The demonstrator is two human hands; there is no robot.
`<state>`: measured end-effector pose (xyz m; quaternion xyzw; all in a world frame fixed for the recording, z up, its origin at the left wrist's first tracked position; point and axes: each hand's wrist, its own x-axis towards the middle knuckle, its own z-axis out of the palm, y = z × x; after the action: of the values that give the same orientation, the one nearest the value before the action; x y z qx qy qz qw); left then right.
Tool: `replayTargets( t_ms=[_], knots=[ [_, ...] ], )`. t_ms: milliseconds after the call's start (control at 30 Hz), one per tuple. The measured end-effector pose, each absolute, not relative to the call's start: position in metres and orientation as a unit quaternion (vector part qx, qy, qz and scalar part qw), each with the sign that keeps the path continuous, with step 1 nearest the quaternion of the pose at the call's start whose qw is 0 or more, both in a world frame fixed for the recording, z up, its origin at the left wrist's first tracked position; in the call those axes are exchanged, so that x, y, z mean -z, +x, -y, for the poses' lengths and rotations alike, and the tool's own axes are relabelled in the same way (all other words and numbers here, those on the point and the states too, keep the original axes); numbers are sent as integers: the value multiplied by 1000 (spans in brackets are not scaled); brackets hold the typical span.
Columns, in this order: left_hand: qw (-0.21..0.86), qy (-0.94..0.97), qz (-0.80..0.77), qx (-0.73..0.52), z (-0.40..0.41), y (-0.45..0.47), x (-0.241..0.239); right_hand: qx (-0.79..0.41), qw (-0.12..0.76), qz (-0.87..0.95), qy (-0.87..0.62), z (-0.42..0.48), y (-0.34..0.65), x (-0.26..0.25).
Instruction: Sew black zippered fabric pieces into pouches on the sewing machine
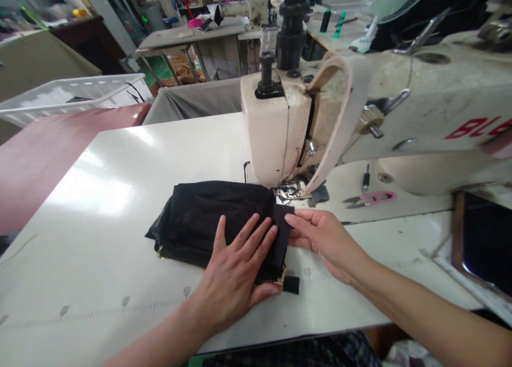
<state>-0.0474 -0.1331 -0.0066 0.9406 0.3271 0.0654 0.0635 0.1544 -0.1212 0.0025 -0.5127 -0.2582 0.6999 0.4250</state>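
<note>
A folded piece of black fabric (pixel 200 217) lies on the white sewing table (pixel 100 196), just left of the needle area of a cream sewing machine (pixel 276 132). My left hand (pixel 236 273) lies flat on the fabric with fingers spread, pressing it down. My right hand (pixel 320 233) rests at the fabric's right edge below the presser foot (pixel 290 191); its fingertips pinch that edge. A gold trim and a small black tab (pixel 291 285) show at the fabric's near corner.
Pink thread snips (pixel 374 198) lie on the machine bed to the right. A white plastic basket (pixel 72 95) stands at the back left beside a maroon surface (pixel 44 153). Other sewing tables and a fan (pixel 388 1) are further back.
</note>
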Motion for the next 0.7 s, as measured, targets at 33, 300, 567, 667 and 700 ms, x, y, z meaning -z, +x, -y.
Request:
replayTargets(
  t_ms=[33, 300, 567, 667, 700],
  knots=[
    [70, 941, -325, -67, 131, -46, 3, -696, 424, 256, -519, 121, 154, -2],
    [298, 875, -364, -117, 55, -4, -14, -594, 395, 385, -586, 117, 155, 6],
    [488, 760, -423, -70, 31, -2, -13, -593, 379, 430, -565, 113, 155, 9],
    [490, 733, -461, -100, 36, 0, -10, -576, 366, 429, -591, 112, 156, 11],
    [487, 722, -479, -110, 38, 1, -8, -536, 361, 463, -607, 112, 157, 11]
  ],
)
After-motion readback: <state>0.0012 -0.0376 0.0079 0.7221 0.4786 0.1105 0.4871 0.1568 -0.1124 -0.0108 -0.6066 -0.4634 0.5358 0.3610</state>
